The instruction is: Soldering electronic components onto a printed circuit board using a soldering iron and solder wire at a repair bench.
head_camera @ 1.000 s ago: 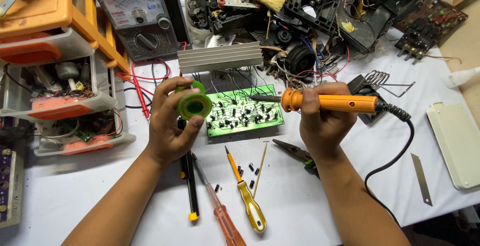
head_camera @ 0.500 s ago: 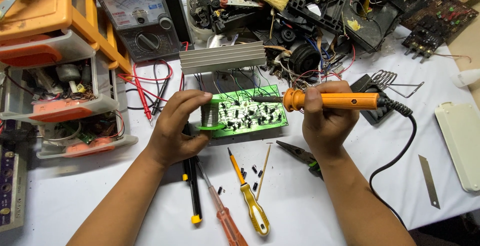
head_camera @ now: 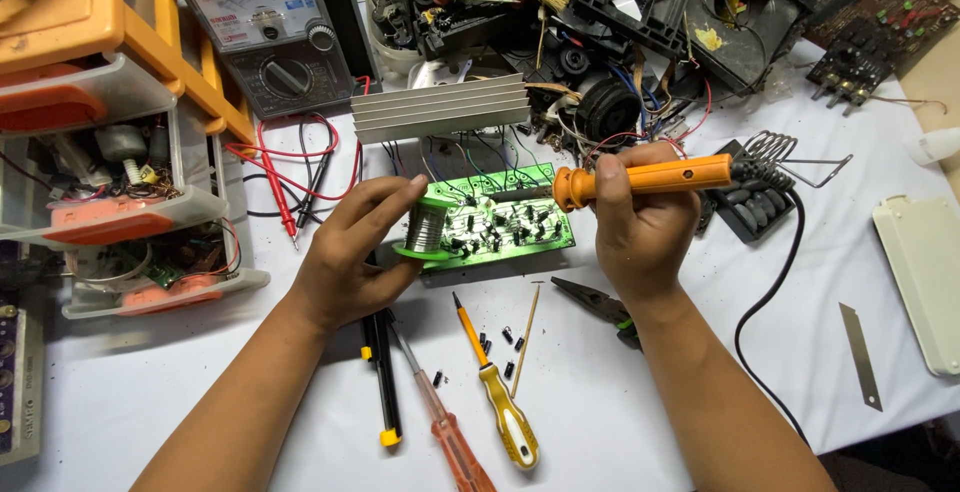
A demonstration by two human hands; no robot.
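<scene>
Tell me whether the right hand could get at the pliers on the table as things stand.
Probably not straight away. The right hand is wrapped around the soldering iron, so its grip is taken. The pliers lie bare on the cloth just below that wrist, with nothing on top of them.

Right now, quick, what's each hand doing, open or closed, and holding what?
Left hand: closed on a green solder spool.
Right hand: closed on an orange soldering iron, tip over the green circuit board.
</scene>
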